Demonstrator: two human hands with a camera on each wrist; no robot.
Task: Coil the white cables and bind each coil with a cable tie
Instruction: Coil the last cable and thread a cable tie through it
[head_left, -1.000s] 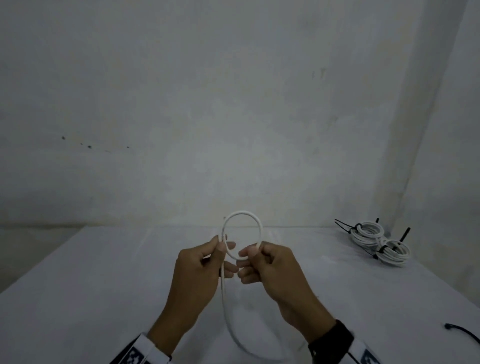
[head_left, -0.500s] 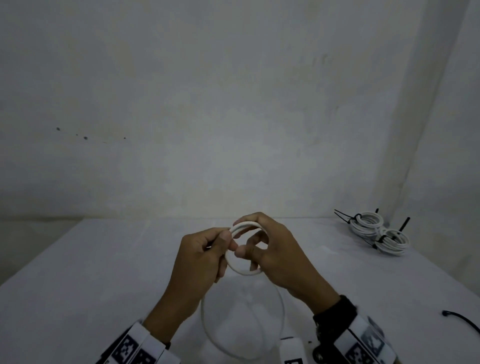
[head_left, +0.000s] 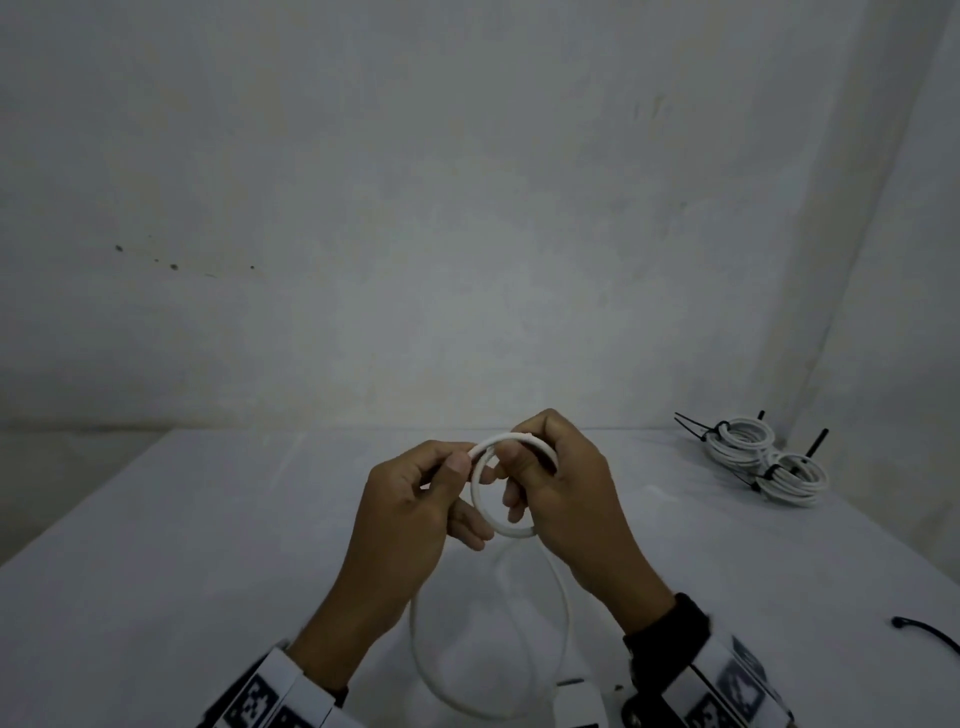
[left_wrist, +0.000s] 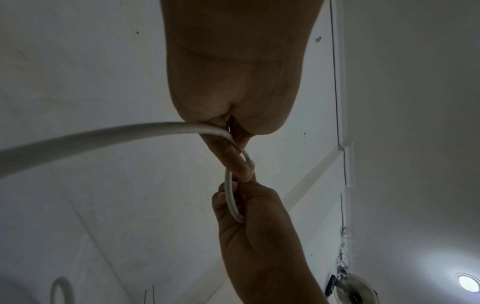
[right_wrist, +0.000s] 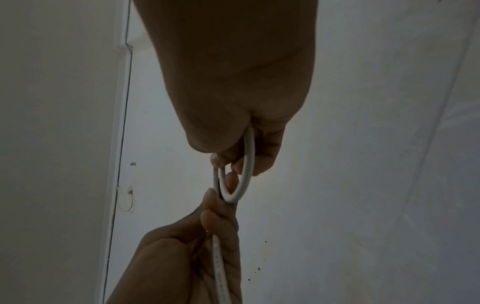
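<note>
Nearest the camera, at the bottom of the head view, the slack of the white cable (head_left: 563, 613) hangs in a wide loop below both wrists, over the near part of the bench (head_left: 156, 597). Above that slack the two hands meet over the middle of the bench, holding a small ring formed from the same cable. The left hand (head_left: 415, 499) pinches the ring's left side between thumb and curled fingers (left_wrist: 233, 162), and the left wrist view shows the cable running out from under its palm. The right hand (head_left: 566, 488) has its fingers (right_wrist: 267, 152) curled round the ring's top and right side, with the thumb inside the loop; in the right wrist view the ring passes through its grip. Both hands are therefore closed on the cable, held clear of the bench surface. Off to the right, near the bench's edge, a loose black cable tie (head_left: 930, 631) lies by itself. Farther back on the right, close to the wall (head_left: 467, 208), two finished coils (head_left: 763, 457) of white cable lie touching each other, each bound with a black tie whose tail sticks out.
</note>
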